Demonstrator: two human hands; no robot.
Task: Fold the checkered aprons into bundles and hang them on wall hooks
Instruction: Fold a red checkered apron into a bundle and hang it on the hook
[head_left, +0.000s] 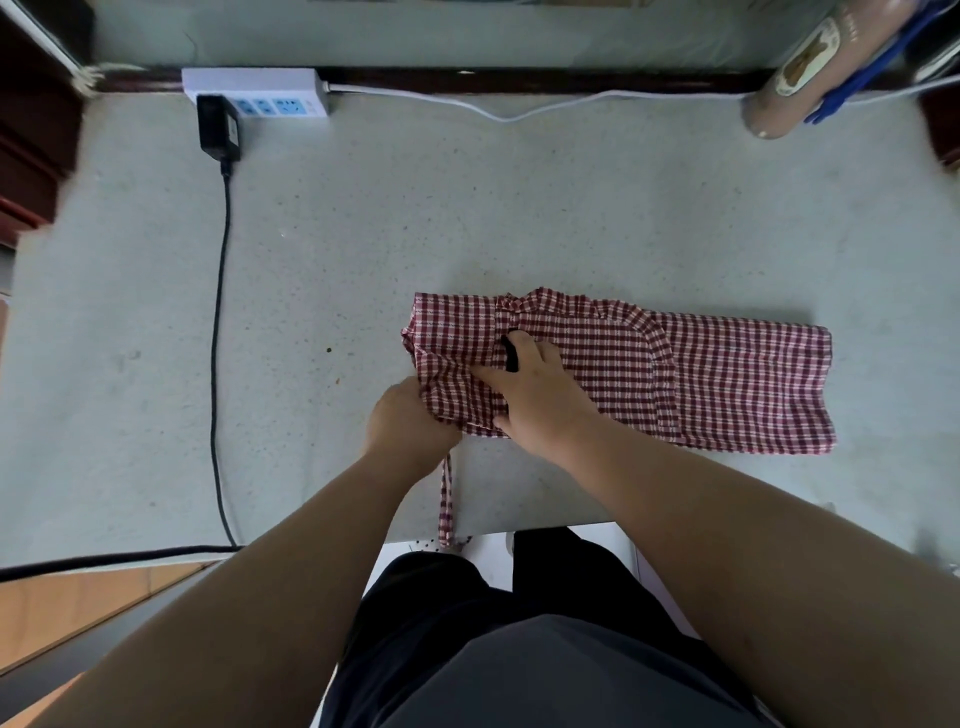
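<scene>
A red-and-white checkered apron (727, 379) lies folded into a long strip on the pale speckled table (363, 260), right of centre. Its left end is turned over into a thicker fold. My left hand (405, 421) grips the near-left corner of that fold, fingers tucked under the cloth. My right hand (535, 389) presses flat on top of the fold, fingers spread, with a small black piece beside the index finger. One apron strap (447, 499) trails toward me and hangs over the table's front edge.
A white power strip (260, 91) with a black adapter (218, 127) sits at the back left; its black cable (218, 338) runs down the left side. A white cord (519, 109) crosses the back. A tan cylindrical object (795, 78) lies at the back right.
</scene>
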